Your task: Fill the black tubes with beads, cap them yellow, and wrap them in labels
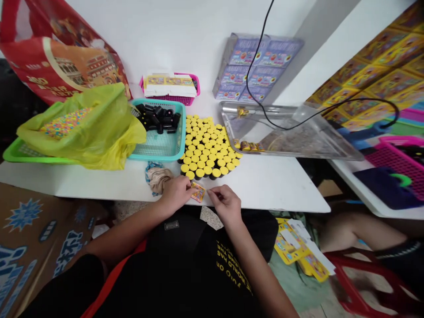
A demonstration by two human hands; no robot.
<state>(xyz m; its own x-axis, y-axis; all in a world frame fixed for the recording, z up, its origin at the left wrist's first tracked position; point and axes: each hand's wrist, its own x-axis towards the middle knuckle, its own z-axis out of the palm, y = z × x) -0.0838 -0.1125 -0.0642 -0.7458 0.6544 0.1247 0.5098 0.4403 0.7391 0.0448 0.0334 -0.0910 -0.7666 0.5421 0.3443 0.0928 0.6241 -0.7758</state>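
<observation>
At the front edge of the white table, my left hand [178, 191] pinches a small yellow and orange printed card or wrapper [198, 193]. Just right of it, my right hand [227, 202] has thumb and fingertips pressed together. Whatever may be between them is too small to make out. Directly beyond my hands stands a close group of small black bottles with yellow caps [207, 149]. A crumpled beige and blue cloth [159, 177] lies against the left hand's far side.
A turquoise basket [155, 152] holds loose black bottles. Left of it, a yellow-green plastic bag [112, 128] contains colourful beads. A metal tray [291, 150] with small yellow packets lies right, crossed by a black cable [281, 127]. Purple boxes [255, 70] stand behind. Another person's leg [361, 234] shows at right.
</observation>
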